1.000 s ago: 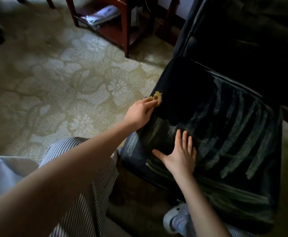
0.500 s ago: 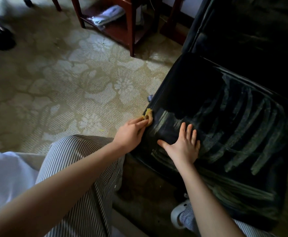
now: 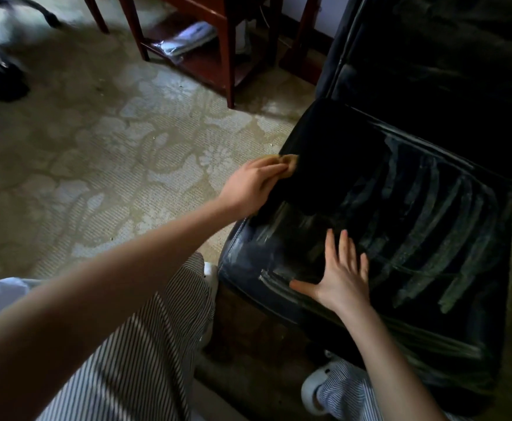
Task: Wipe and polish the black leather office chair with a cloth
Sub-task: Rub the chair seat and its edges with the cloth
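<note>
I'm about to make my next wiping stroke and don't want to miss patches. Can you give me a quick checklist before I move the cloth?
1. Cloth in hand: ok. The left hand holds the yellow cloth at the left edge of the seat.
2. Chair steadied: ok. The right hand lies flat on the seat, fingers spread.
3. Seat evenly wiped: not ok, as pale streaks cross its middle and right side.
4. Stroke path free: not ok. The right hand lies over the front streaks.
5. State of the backrest: cannot tell, too dark.
</note>
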A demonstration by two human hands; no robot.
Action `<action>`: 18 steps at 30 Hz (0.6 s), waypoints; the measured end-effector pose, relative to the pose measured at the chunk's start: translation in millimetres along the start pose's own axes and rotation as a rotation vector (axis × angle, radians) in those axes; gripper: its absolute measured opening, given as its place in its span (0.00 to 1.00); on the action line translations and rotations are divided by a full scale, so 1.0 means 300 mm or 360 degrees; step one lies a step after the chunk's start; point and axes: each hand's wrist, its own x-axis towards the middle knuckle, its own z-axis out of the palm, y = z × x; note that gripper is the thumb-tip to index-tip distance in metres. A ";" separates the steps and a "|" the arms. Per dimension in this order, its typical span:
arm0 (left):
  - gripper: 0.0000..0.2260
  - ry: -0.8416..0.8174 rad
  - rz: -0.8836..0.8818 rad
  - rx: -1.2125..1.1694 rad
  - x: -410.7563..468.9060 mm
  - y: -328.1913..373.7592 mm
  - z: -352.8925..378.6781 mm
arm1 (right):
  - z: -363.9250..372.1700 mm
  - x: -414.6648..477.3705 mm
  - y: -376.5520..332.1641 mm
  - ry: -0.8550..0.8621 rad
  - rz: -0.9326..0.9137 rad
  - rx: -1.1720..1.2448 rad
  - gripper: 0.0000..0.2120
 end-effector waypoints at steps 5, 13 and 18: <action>0.16 -0.0348 0.0132 0.0180 0.148 -0.028 0.108 | 0.021 0.008 0.044 0.0052 0.0027 0.0056 0.58; 0.15 -0.0343 0.0140 0.0254 0.046 -0.029 0.156 | 0.057 0.014 0.039 0.0189 0.0061 0.0094 0.56; 0.17 -0.0394 0.0376 0.0311 -0.153 0.017 0.134 | 0.052 0.023 0.039 0.0161 0.0081 0.0099 0.56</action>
